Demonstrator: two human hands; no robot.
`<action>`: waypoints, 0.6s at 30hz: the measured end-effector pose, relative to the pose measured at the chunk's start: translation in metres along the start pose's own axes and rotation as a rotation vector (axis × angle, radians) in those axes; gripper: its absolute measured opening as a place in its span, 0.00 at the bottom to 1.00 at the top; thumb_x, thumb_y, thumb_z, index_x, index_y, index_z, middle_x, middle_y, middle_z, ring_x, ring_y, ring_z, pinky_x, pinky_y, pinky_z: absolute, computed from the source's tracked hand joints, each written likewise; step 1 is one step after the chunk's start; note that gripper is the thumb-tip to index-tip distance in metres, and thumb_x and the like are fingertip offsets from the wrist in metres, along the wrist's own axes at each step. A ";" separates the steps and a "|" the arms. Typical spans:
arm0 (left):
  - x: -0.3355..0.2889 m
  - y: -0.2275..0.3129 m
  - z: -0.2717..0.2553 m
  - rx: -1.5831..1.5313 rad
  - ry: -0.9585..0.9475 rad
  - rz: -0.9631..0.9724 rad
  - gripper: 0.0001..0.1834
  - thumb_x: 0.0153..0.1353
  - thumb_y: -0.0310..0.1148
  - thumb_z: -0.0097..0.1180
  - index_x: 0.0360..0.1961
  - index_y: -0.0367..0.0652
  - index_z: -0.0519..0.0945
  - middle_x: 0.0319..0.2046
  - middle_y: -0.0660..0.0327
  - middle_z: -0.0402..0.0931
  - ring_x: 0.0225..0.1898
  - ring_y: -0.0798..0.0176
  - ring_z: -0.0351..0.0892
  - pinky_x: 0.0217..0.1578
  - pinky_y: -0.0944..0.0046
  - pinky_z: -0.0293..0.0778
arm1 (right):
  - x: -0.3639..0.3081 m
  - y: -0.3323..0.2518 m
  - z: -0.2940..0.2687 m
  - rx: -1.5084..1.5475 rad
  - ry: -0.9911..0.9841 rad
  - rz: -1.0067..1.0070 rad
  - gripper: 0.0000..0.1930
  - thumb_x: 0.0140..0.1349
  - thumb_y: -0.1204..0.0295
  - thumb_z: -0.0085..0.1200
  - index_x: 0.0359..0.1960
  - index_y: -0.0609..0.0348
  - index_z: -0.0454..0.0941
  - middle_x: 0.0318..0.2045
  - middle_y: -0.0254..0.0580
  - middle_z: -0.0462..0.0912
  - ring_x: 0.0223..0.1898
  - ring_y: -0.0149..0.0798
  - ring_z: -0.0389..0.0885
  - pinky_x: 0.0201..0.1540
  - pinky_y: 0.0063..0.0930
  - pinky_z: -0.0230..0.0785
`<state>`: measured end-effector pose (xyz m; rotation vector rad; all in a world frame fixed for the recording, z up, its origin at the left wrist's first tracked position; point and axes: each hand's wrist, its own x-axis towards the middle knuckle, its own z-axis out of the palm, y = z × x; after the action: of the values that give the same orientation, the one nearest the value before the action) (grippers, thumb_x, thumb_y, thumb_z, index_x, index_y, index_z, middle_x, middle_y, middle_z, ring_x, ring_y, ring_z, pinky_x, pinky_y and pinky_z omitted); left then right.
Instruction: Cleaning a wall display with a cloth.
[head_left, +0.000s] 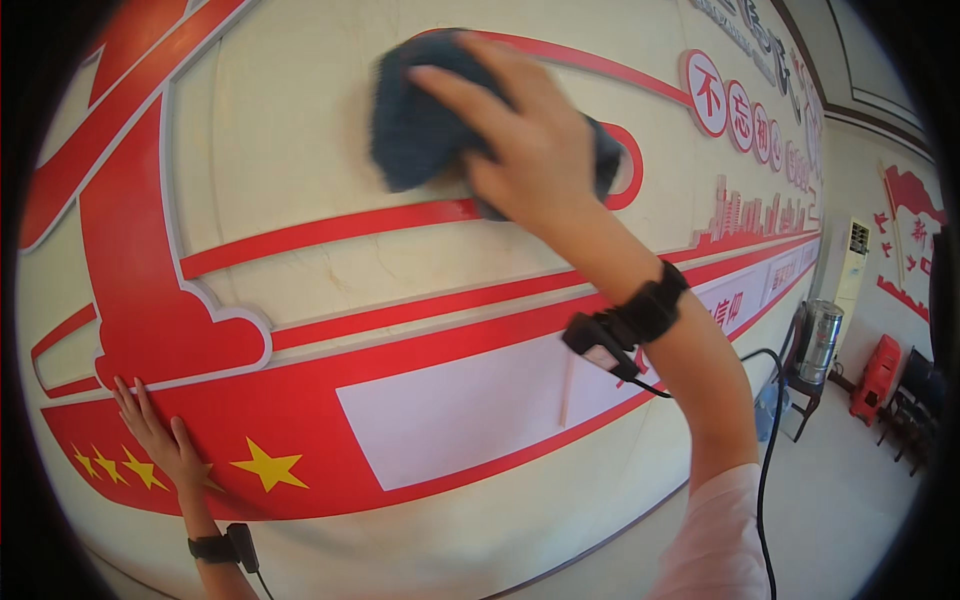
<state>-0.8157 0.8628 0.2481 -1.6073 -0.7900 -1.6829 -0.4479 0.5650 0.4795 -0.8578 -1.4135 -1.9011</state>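
My right hand (535, 135) presses a dark blue-grey cloth (425, 125) against the cream wall (310, 130), its fingers spread over the fabric. The cloth bunches out on both sides of the hand and covers part of a red raised band (320, 235). Lower down on the left, my left hand (165, 445) lies with fingers stretched out on a red panel (310, 410) bearing yellow stars (268, 464). That hand holds nothing. Its fingertips reach the lower edge of a red cut-out emblem (150, 330).
A black wristband device (640, 315) on my right arm trails a cable (775, 450). Round signs (706, 92) and a red skyline cut-out (745, 212) continue along the wall. At the far right stand a metal drum-shaped container (822, 335), a red case (877, 378) and a dark chair (915, 395).
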 end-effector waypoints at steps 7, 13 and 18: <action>0.001 -0.001 -0.009 0.011 0.004 0.011 0.30 0.68 0.50 0.32 0.69 0.51 0.57 0.71 0.58 0.48 0.72 0.50 0.44 0.68 0.41 0.41 | -0.011 0.002 0.011 -0.032 -0.081 0.034 0.25 0.39 0.76 0.58 0.44 0.40 0.80 0.51 0.37 0.76 0.50 0.51 0.75 0.47 0.43 0.70; 0.001 0.001 -0.006 -0.014 0.005 -0.016 0.32 0.67 0.52 0.33 0.69 0.51 0.57 0.71 0.57 0.49 0.72 0.49 0.44 0.67 0.39 0.42 | -0.064 0.080 -0.062 -0.406 -0.196 0.097 0.30 0.38 0.81 0.53 0.48 0.40 0.80 0.51 0.37 0.77 0.48 0.48 0.76 0.47 0.37 0.73; 0.000 0.001 -0.001 0.016 0.007 0.007 0.31 0.67 0.52 0.33 0.69 0.53 0.57 0.71 0.58 0.48 0.72 0.51 0.44 0.68 0.40 0.42 | -0.051 0.069 -0.066 -0.456 -0.263 0.206 0.30 0.38 0.82 0.51 0.48 0.40 0.80 0.53 0.36 0.76 0.48 0.48 0.76 0.47 0.36 0.73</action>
<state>-0.8158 0.8616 0.2483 -1.5905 -0.7919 -1.6721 -0.3720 0.4888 0.4639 -1.4560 -0.9879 -2.0332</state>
